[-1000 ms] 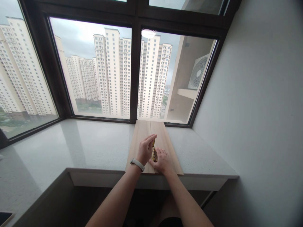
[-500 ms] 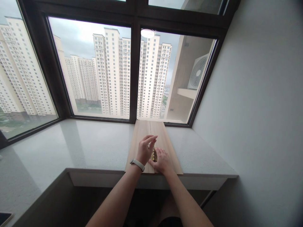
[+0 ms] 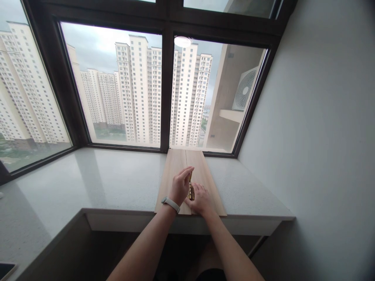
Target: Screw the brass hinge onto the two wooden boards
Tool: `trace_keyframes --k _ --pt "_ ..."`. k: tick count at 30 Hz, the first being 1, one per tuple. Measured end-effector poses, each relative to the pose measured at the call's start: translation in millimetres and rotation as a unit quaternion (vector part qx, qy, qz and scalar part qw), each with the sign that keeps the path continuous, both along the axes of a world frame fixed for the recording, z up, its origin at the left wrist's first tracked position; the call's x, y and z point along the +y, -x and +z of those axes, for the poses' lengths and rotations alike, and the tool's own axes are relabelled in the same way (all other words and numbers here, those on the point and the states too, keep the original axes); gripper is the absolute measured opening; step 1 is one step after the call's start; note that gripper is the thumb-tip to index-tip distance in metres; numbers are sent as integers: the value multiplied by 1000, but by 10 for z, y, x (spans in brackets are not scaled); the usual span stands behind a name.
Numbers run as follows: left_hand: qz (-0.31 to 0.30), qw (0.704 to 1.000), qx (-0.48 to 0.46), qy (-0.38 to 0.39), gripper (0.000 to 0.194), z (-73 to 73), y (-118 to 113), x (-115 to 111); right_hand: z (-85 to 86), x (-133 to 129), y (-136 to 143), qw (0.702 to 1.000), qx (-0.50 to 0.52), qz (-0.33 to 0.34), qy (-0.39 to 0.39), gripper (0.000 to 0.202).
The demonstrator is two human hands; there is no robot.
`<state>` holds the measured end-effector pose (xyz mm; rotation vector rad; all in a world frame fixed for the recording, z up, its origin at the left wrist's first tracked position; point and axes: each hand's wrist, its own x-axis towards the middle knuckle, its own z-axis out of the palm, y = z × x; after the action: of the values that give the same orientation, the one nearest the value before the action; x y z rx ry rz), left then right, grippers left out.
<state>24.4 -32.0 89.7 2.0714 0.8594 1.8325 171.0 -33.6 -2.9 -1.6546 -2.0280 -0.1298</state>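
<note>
Two light wooden boards (image 3: 208, 175) lie side by side on the grey-white sill, with a narrow seam between them. Over the seam sits a gold-coloured metal hinge (image 3: 191, 192), partly hidden by my hands. One leaf of it stands raised, and my left hand (image 3: 180, 185) grips that leaf between its fingers. My left wrist wears a pale band (image 3: 170, 203). My right hand (image 3: 200, 198) rests on the right board, its fingers bent over the right side of the hinge and the thumb near its lower end.
The sill's front edge (image 3: 249, 216) runs just below the boards. Dark-framed windows (image 3: 166, 89) rise behind it, and a plain wall (image 3: 316, 128) stands at the right. A dark object (image 3: 6, 269) lies at the lower left corner.
The fingers of my left hand have closed together on the hinge's raised leaf, which now shows upright between the hands. My right hand has hardly moved.
</note>
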Motion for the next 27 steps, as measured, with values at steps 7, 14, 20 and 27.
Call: trace_keyframes --k 7,14,20,27 --pt "6 1000 -1 -9 25 64 26 -46 17 -10 -9 1000 3 1 2 72" --pt "5 1000 16 -11 26 42 26 -28 -31 13 -7 1000 2 2 -9 71" --pt "-32 999 23 -2 34 -12 -12 -7 -56 29 -11 1000 -1 1 -13 68" --pt "-21 1000 7 3 30 -15 -27 -6 -48 17 -21 1000 1 3 -14 68"
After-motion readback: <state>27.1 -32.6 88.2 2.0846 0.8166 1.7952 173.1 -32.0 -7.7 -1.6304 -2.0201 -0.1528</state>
